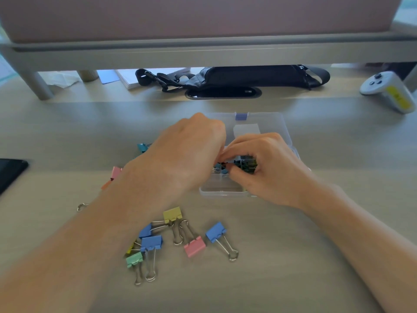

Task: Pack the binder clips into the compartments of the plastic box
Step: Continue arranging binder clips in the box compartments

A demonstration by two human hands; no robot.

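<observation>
A: Two hands meet over the plastic box (pixel 228 193). Why?
B: Probably to seat clips in a compartment. The right hand (pixel 267 170) curls round green clips (pixel 248 164); what the left hand (pixel 189 154) holds, I cannot tell. Loose binder clips (pixel 194 246) lie well behind the fingers.

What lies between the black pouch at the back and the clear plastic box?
Head view: a dark oval cable slot just before the black pouch, then bare desk up to the plastic box.

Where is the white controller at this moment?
In the head view, the white controller lies at the far right of the desk, to the right of the black bag.
</observation>
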